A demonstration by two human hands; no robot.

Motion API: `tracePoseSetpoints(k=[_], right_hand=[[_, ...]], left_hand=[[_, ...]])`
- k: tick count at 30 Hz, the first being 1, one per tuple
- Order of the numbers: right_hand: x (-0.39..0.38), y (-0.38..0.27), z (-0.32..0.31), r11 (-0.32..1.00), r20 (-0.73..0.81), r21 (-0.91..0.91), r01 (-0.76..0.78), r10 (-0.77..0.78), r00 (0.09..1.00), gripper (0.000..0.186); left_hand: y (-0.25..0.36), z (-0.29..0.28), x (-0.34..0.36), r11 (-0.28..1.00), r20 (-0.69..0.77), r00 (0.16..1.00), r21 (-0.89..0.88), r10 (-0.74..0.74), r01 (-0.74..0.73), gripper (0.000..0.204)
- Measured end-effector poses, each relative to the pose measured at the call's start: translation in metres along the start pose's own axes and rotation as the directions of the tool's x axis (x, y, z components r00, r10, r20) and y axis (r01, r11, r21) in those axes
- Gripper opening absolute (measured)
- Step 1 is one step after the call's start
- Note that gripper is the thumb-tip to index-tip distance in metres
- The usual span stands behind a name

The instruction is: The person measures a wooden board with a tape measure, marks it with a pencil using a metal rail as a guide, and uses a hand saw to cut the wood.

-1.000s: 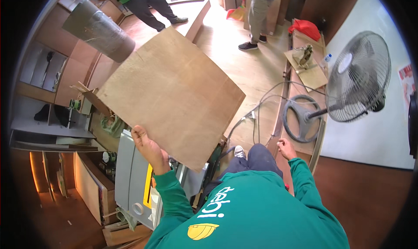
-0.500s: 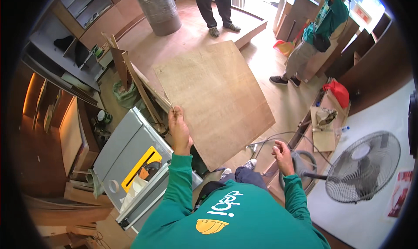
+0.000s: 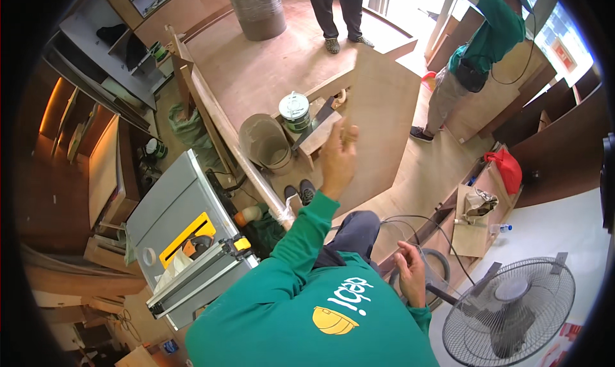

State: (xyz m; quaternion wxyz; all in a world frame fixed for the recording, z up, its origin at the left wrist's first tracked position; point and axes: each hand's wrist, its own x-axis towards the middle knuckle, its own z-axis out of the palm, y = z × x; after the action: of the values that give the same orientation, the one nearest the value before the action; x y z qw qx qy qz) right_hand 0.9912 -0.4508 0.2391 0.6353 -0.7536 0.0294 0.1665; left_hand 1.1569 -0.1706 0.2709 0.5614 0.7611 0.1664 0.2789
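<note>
Holding one board (image 3: 384,120) is the left grip (image 3: 338,163), the right grip (image 3: 410,274) released near one fan (image 3: 511,292).

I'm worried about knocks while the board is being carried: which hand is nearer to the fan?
Right. The right hand is just left of the fan in the picture; the left hand is farther up and left, at the board's edge.

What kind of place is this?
Probably a room being fitted out with woodwork: there's a grey table saw, a wooden panel in the person's left hand, and more boards around.
</note>
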Motion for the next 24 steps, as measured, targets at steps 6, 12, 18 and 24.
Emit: tracePoseSetpoints(k=[6, 12, 18, 24], right_hand=[[0.007, -0.008, -0.03, 0.993, -0.109, 0.092, -0.067, 0.077, 0.991, 0.03], [0.045, -0.019, -0.054, 0.978, -0.291, 0.137, -0.156, 0.19, 0.938, 0.032], [0.153, -0.023, -0.105, 0.959, -0.474, -0.022, -0.283, 0.239, 0.848, 0.036], [0.331, -0.11, -0.131, 0.824, -0.225, -0.565, -0.043, -0.103, 0.969, 0.034]], left_hand=[[-0.012, 0.085, 0.047, 0.97, 0.042, 0.982, 0.152, 0.183, -0.187, 0.038], [-0.041, 0.146, 0.112, 0.959, 0.227, 0.965, 0.217, 0.13, -0.181, 0.035], [-0.097, 0.194, 0.186, 0.932, 0.401, 0.897, 0.219, 0.185, -0.29, 0.03], [-0.107, 0.188, 0.241, 0.861, 0.607, 0.782, 0.312, 0.144, -0.401, 0.022]])
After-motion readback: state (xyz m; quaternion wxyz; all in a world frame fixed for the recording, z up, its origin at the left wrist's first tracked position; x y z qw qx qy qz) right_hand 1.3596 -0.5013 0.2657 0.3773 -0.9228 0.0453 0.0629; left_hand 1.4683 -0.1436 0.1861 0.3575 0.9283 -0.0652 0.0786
